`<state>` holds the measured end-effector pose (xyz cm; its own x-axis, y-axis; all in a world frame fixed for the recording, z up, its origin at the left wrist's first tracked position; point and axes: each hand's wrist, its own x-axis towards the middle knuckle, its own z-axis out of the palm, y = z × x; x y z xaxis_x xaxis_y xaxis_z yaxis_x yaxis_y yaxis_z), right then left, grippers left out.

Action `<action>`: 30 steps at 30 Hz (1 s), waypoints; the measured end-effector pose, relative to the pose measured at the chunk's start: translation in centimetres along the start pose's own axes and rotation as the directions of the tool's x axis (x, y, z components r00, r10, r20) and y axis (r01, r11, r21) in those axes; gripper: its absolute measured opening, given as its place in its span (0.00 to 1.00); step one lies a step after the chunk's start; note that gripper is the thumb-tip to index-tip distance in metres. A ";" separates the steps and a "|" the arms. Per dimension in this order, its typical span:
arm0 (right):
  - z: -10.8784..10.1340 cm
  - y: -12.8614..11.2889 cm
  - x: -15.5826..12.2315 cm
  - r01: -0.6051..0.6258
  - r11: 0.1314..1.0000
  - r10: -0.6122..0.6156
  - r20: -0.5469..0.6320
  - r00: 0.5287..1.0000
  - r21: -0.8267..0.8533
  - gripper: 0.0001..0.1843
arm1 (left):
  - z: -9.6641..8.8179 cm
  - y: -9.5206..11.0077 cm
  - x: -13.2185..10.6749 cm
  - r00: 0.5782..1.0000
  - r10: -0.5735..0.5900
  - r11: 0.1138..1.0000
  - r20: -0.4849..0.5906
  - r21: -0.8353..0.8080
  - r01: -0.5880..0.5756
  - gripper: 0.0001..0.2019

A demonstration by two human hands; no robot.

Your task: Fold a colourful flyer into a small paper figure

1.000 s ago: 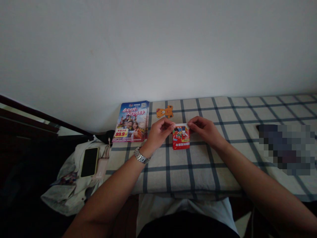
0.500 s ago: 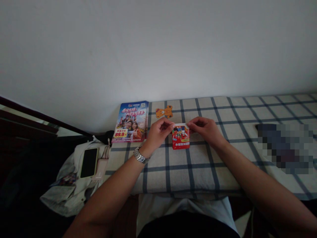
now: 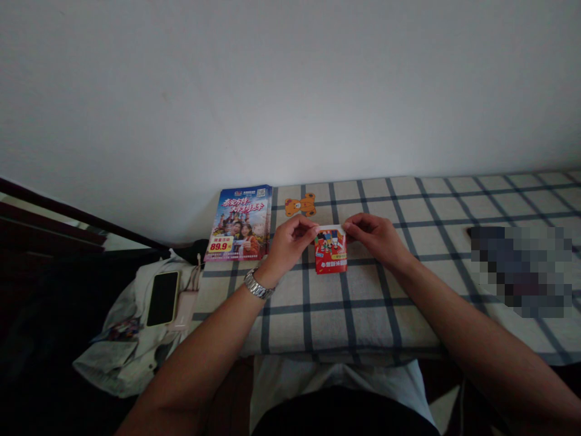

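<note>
A small red printed paper [image 3: 331, 252] lies on the checked cloth [image 3: 372, 303], its far edge folded over to show a white strip. My left hand [image 3: 290, 241] pinches the left end of that strip. My right hand [image 3: 373, 236] pinches the right end. Both hands have their fingers closed on the fold. A metal watch [image 3: 257, 286] sits on my left wrist.
A colourful leaflet [image 3: 239, 223] marked 89.9 lies left of the hands. An orange bear-shaped cutout [image 3: 300, 205] rests near the wall. A phone [image 3: 162, 298] lies on crumpled cloth at the left. A blurred dark patch [image 3: 520, 269] occupies the right.
</note>
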<state>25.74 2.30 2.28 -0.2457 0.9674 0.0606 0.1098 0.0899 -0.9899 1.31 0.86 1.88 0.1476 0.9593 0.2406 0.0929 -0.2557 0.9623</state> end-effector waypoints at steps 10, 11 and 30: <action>0.0 0.1 0.0 0.007 1.000 -0.007 0.028 1.000 -0.017 0.19 | 0.1 -0.3 0.0 1.000 0.009 1.000 -0.013 -0.007 -0.009 0.14; 0.0 0.0 0.0 0.002 1.000 -0.002 0.027 1.000 -0.014 0.19 | 0.1 -0.3 0.0 1.000 0.013 1.000 -0.016 -0.009 -0.013 0.14; 0.3 -0.6 -0.6 -0.063 0.997 0.066 0.057 0.996 -0.053 0.21 | 0.0 0.3 -0.1 0.998 0.028 0.999 -0.048 0.039 -0.026 0.16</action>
<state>25.58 1.60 2.79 -0.2922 0.9563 -0.0127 0.1762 0.0408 -0.9835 1.33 0.66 2.14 0.1030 0.9564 0.2731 0.1272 -0.2850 0.9500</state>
